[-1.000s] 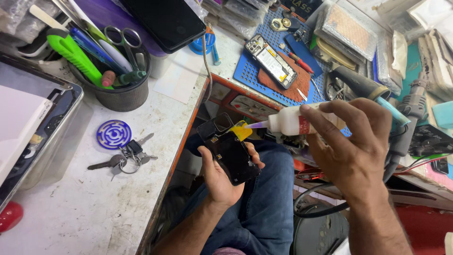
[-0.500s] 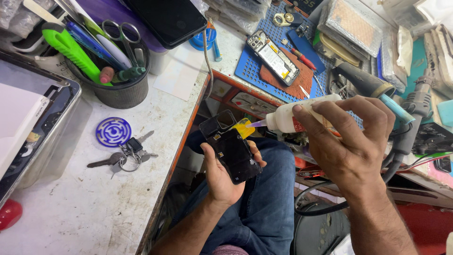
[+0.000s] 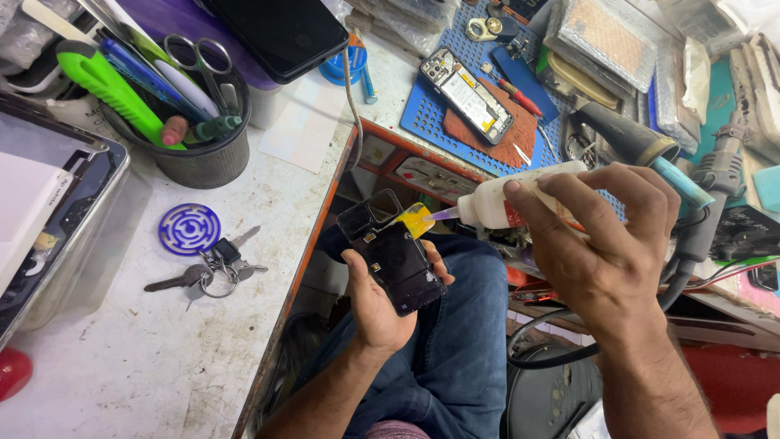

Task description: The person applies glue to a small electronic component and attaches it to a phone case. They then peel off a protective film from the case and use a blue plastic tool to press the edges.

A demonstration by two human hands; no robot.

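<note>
My left hand (image 3: 383, 302) holds a black phone back panel (image 3: 392, 252) over my lap, inner side up, with a yellow patch at its top right edge. My right hand (image 3: 603, 241) grips a small white squeeze bottle (image 3: 497, 201) lying sideways. The bottle's thin purple nozzle points left and nearly touches the yellow patch (image 3: 417, 218).
A blue perforated mat (image 3: 443, 130) carries an opened phone (image 3: 466, 95) and a red screwdriver. A black mesh cup (image 3: 203, 158) holds scissors, pens and a green cutter. Keys with a round blue fob (image 3: 195, 244) lie on the white table. A black-handled tool (image 3: 626, 134) and cables crowd the right.
The bottle's nozzle has edged slightly closer to the yellow patch on the panel. Both hands otherwise stay in place.
</note>
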